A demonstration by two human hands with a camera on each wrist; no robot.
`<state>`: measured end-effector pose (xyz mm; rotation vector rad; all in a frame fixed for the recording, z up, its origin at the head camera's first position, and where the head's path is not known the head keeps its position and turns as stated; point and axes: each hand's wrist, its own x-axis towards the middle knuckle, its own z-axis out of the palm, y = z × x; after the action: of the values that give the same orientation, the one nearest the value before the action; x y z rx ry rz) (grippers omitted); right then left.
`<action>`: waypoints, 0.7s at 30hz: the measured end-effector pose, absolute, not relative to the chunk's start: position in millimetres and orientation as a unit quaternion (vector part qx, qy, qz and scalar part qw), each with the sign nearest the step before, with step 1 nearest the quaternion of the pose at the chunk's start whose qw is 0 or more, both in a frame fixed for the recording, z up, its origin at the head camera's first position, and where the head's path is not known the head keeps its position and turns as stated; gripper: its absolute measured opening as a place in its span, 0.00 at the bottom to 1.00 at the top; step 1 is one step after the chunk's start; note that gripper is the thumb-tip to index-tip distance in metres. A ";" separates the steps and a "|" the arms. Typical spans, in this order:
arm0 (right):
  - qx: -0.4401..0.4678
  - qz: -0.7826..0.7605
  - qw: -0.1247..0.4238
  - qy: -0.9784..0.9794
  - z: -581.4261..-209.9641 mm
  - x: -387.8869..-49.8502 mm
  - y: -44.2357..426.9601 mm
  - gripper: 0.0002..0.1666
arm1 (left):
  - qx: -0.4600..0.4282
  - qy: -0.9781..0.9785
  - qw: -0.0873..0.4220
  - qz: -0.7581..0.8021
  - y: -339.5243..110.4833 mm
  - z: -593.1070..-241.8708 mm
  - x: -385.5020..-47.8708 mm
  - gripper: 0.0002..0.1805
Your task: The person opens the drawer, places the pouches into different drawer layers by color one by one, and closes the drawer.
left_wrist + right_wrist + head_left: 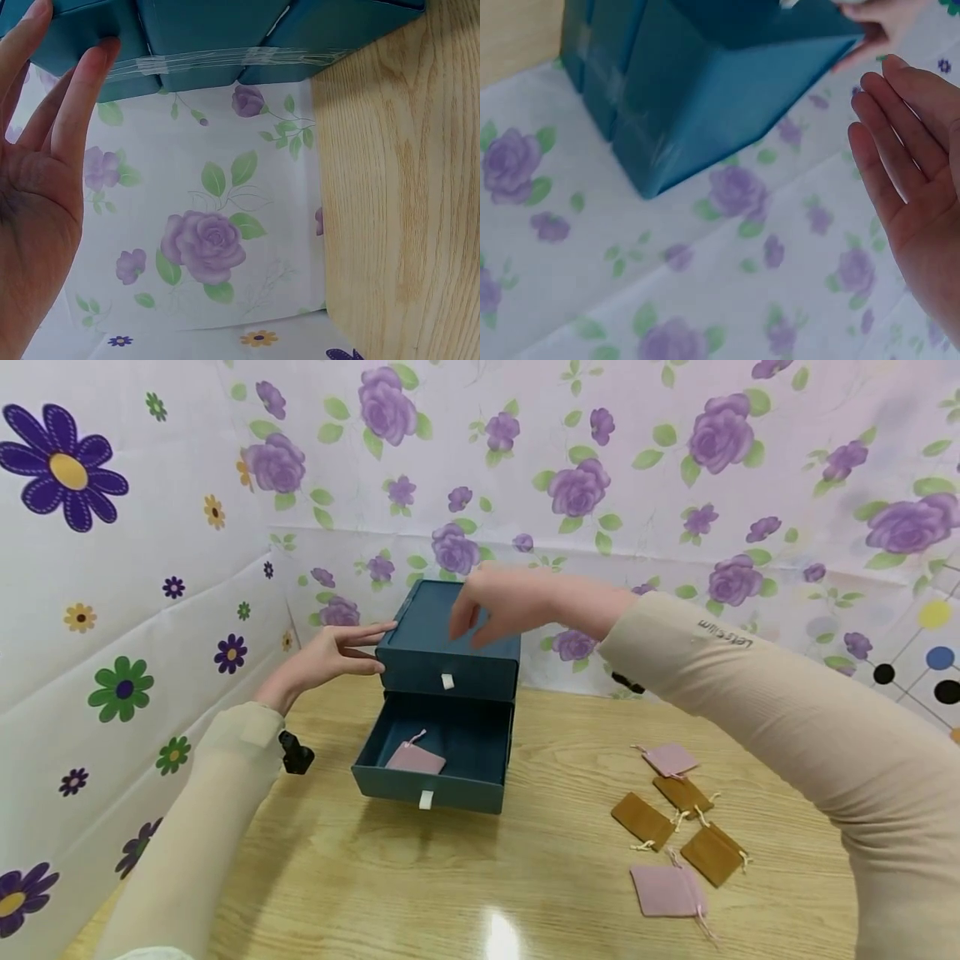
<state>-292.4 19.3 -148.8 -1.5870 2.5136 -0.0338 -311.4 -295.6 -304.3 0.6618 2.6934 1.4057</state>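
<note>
A dark teal drawer box (450,618) stands on the table, its lower drawer (461,795) pulled out with a pink pouch (416,759) inside. The left hand (326,656) rests its fingertips on the box's upper left side; in the left wrist view that hand (45,165) touches the teal side with extended fingers. Above the box top hovers the right hand (498,602), fingers pointing down and holding nothing. The right wrist view shows the right hand (922,165) apart from the box (682,97), its fingers loosely extended.
To the right on the wooden table (570,860) lie brown pouches (643,820) and pink pouches (663,891), with strings. Flowered cloth (510,468) hangs behind the box and along the left. Clear tape (225,60) runs across the box's side.
</note>
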 end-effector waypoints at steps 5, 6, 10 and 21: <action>-0.513 -0.011 0.049 0.857 -143.5 -303.6 46.6 0.15 | 0.210 0.870 0.013 0.446 -294.2 -304.4 -309.8 0.35; -0.510 -0.013 0.045 0.859 -143.7 -306.0 52.1 0.15 | 0.208 0.870 0.015 0.446 -293.7 -304.7 -310.0 0.34; -0.499 -0.026 0.035 0.866 -147.7 -317.0 74.0 0.15 | 0.206 0.871 0.020 0.446 -292.5 -305.4 -310.9 0.35; -0.447 -0.018 0.018 0.894 -164.4 -342.6 127.2 0.13 | 0.202 0.874 0.016 0.442 -293.7 -304.0 -308.7 0.35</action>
<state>-342.6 127.2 -164.4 -1.3873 2.7771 -0.0568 -308.7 -293.7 -304.0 0.6291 2.7169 1.3756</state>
